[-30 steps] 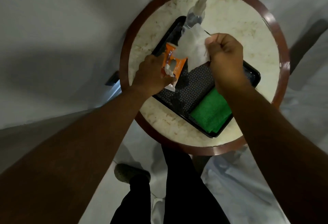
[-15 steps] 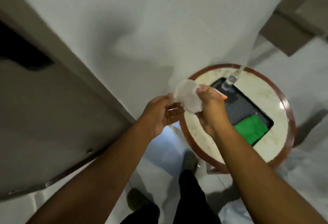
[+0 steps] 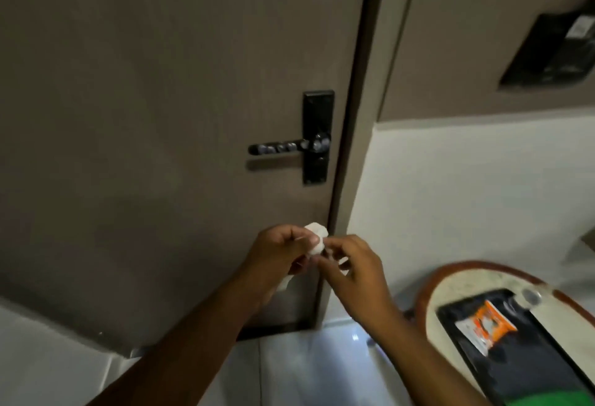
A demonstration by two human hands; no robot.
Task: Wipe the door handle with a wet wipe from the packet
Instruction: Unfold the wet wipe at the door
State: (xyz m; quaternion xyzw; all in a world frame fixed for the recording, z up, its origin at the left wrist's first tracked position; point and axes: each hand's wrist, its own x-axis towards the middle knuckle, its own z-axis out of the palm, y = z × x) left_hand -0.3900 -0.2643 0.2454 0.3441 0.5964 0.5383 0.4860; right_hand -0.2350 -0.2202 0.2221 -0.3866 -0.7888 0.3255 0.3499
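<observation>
A black lever door handle (image 3: pixel 283 147) on a black backplate (image 3: pixel 317 137) sits on the brown door (image 3: pixel 161 116), above my hands. My left hand (image 3: pixel 280 256) is closed on a bunched white wet wipe (image 3: pixel 317 238). My right hand (image 3: pixel 354 265) pinches the same wipe from the right. Both hands are in front of the door's lower part, well below the handle. The orange and white wipe packet (image 3: pixel 486 325) lies in the black tray (image 3: pixel 531 357) on the round table (image 3: pixel 467 280) at the lower right.
A green cloth (image 3: pixel 547 397) lies at the near end of the tray, and a clear bottle top (image 3: pixel 531 296) shows at its far end. A white wall stands right of the door frame. A dark box (image 3: pixel 553 51) hangs on the upper right wall. White floor tiles lie below.
The view swung from the table up to the door. The packet was let go and lies in the tray. Both hands moved left to the door with the wipe, now bunched small.
</observation>
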